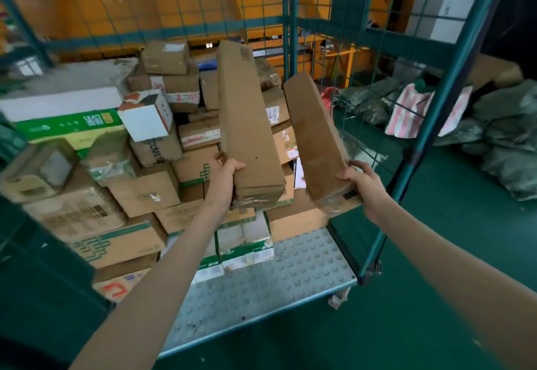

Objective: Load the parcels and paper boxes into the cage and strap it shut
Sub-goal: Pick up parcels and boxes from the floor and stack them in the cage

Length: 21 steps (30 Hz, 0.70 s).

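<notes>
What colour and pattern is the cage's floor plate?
The floor plate is silver-grey with rows of raised dots, best seen in the head view.

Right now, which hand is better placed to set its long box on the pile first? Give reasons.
Probably the left hand: its long box hangs over the pile. The right hand holds the other box at the pile's edge, by the cage wall.

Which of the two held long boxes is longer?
The left box, held by the left hand; its top rises past the right box in the right hand.
</notes>
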Each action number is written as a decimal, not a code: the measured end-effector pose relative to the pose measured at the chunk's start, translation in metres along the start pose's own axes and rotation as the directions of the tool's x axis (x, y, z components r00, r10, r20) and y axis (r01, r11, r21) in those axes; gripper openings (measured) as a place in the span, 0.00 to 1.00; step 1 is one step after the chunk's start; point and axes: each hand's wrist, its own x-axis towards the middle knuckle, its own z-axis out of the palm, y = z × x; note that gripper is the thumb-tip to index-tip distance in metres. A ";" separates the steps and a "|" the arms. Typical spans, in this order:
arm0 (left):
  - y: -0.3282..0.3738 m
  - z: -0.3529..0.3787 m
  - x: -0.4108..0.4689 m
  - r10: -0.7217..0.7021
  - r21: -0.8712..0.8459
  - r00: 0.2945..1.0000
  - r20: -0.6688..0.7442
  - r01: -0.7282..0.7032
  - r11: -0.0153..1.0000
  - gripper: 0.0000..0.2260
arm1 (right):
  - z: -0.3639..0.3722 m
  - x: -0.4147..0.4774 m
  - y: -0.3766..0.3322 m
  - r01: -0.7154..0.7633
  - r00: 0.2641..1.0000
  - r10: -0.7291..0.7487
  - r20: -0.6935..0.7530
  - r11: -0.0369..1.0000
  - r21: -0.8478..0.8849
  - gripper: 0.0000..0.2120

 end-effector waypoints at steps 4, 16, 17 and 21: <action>0.004 0.022 0.040 -0.021 0.014 0.999 -0.034 0.022 1.000 0.23 | 0.003 0.069 -0.025 0.067 0.997 -0.071 -0.030 0.992 -0.105 0.29; 0.030 0.097 0.159 0.023 0.030 0.989 -0.144 -0.019 0.999 0.22 | 0.029 0.269 -0.103 0.126 0.964 -0.256 -0.070 0.673 -0.729 0.39; 0.031 0.101 0.167 0.021 0.025 0.988 -0.150 -0.018 1.000 0.23 | 0.033 0.280 -0.109 0.123 0.960 -0.273 -0.067 0.621 -0.774 0.39; 0.032 0.113 0.202 0.003 -0.011 0.984 -0.179 -0.005 1.000 0.26 | 0.053 0.321 -0.123 0.135 0.942 -0.334 -0.027 0.452 -0.882 0.37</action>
